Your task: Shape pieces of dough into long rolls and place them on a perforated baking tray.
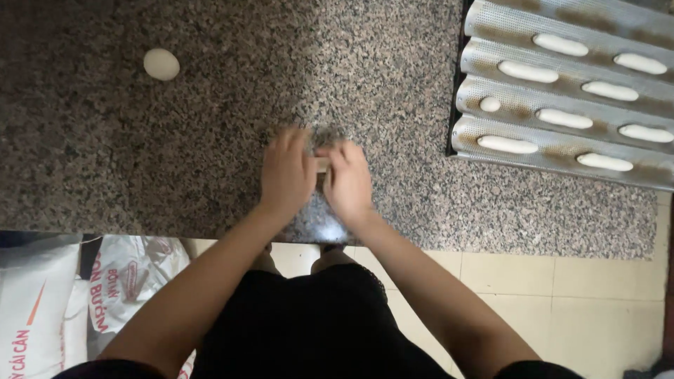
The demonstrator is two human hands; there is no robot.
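Here the left hand (286,172) and right hand (349,180) press together on a pale dough piece (322,165) upon the speckled grey granite counter (140,154), above a cream tiled floor (562,295).

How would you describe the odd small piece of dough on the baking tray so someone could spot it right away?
Start at the perforated, corrugated metal baking tray on the right of the speckled granite counter. Find the third channel from the top and follow it to its left end. There sits the small round white dough lump, short and ball-like, while the other pieces on the tray, like the long white dough stick beside it, are slender loaves.
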